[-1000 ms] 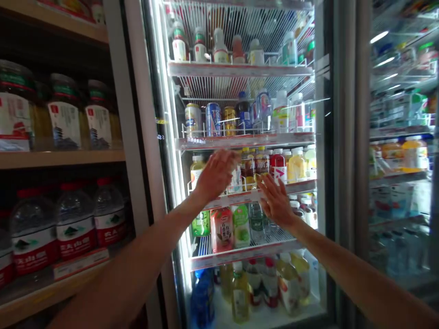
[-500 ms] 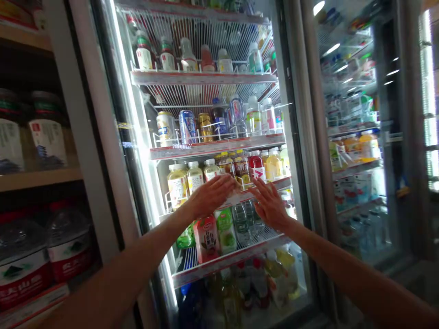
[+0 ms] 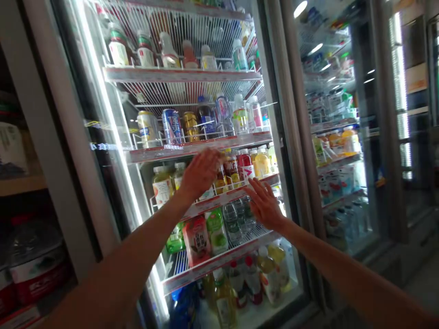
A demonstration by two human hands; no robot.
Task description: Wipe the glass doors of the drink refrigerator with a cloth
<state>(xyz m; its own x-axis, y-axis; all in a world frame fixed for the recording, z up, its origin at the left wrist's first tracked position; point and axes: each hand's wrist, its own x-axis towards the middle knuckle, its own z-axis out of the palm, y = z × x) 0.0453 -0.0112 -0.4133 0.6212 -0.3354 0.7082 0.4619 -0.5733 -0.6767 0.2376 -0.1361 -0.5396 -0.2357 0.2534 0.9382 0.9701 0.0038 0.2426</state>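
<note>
Grasping nothing with left grip [image 3: 201, 172], loosely outstretched, nor with right grip [image 3: 264, 203], splayed. Beyond and between both, yellow-capped brown-drink bottles [image 3: 233, 172]; above the right grip, a red-drink bottle [image 3: 245, 164]. Raised the left grip just now, thus covering more of those bottles, with no contact discernible.

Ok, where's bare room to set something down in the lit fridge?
Bare white wire shows left of the red boxy container, and in front of the clear plastic bottles. Crowded: the shelf above, packed with red, brown and yellow plastic bottles.
</note>
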